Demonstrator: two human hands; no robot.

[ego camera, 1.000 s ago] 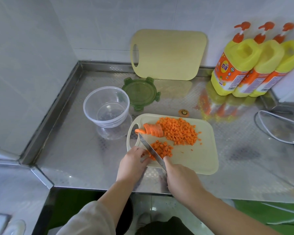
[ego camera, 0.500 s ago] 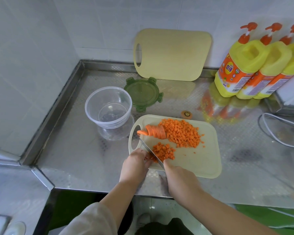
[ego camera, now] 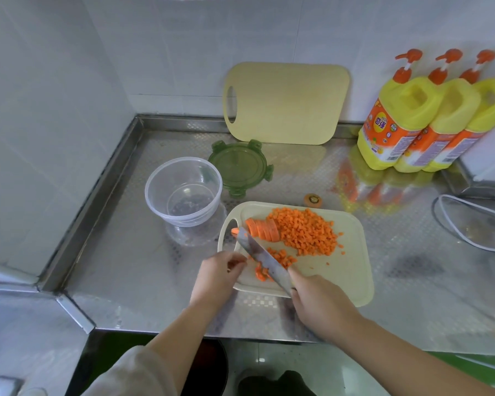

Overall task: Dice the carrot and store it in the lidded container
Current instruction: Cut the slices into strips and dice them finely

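My right hand (ego camera: 320, 304) grips knife (ego camera: 257, 252); left hand (ego camera: 223, 270) curls onto carrot strips (ego camera: 260, 273) on cutting board (ego camera: 349, 281). I'd tuck fingertips back, make short even cuts. Slices (ego camera: 265, 229) sit beside diced pile (ego camera: 306, 235); container (ego camera: 160, 207) stands left of board.

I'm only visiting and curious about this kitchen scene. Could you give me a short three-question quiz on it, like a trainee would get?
1. True or false: the diced carrot lies in the clear bowl.
2. Which hand grips the knife? A: left. B: right.
3. How many yellow bottles stand against the wall?

Key: 1 false, it lies on the cutting board. 2 B, the right hand. 3 three.
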